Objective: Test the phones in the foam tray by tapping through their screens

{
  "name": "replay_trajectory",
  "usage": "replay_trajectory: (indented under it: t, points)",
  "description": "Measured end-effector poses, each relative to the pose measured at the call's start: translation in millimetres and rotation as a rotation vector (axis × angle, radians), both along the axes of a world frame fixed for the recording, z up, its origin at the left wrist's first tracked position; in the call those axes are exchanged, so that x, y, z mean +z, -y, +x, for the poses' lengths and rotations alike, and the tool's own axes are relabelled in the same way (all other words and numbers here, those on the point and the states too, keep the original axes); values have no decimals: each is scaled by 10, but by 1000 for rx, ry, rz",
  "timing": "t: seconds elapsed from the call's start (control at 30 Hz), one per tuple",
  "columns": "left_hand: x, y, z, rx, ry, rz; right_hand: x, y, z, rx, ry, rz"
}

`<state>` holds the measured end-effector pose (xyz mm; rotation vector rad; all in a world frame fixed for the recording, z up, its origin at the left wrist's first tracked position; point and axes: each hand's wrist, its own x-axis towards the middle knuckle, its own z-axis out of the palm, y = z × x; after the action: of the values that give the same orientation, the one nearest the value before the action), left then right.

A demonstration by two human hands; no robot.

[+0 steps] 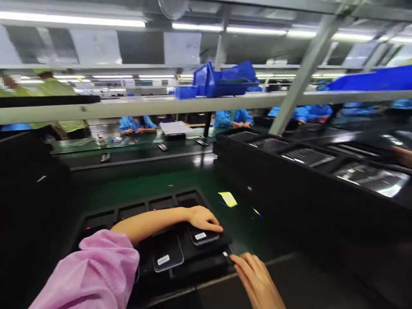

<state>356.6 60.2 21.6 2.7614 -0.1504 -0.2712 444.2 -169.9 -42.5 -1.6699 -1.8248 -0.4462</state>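
Observation:
In front of me lies a black tray with several compartments. A flat, dark, clear-edged device with a white label rests in its near row. My left hand reaches across the tray, bent over a second such device. Its thumb and a finger curl down together, and what they grip, if anything, is hidden. By the tray's near right corner, the fingertips of my right hand pinch a small dark piece with a white end.
Yellow paper and a thin blue strip lie on the green surface. Stacked black trays form a wall on my right; another dark stack stands left. Blue bins sit on the shelf ahead. Co-workers in blue sit beyond.

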Motion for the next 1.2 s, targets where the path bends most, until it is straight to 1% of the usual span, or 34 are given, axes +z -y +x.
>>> replay_trajectory:
  t: [0.07,0.17,0.23,0.37,0.57,0.8,0.9,1.0,1.13,1.2]
  points:
    - [-5,38,8,-3,-12,-8,27,-40,-130,-4,5,-55]
    - [-8,110,19,13,-22,13,70,-126,-308,-34,-5,-67]
    - [-9,150,25,28,-26,34,90,-151,-369,-55,-11,-55]
    - [-7,186,27,46,-25,67,92,-159,-365,-76,12,-22]
    - [3,212,4,69,-9,84,23,-223,-355,-101,11,54]
    - [-29,211,-6,87,4,70,-8,-243,-370,-101,-45,31]
    - [-41,227,-11,93,29,79,-59,-255,-388,-134,-62,24]
    - [-41,261,-18,106,66,103,-166,-294,-395,-199,-82,46]
    - [-57,284,-36,118,113,134,-292,-353,-379,-242,-30,105]
    - [-75,281,-43,123,131,145,-310,-364,-381,-264,-5,89]
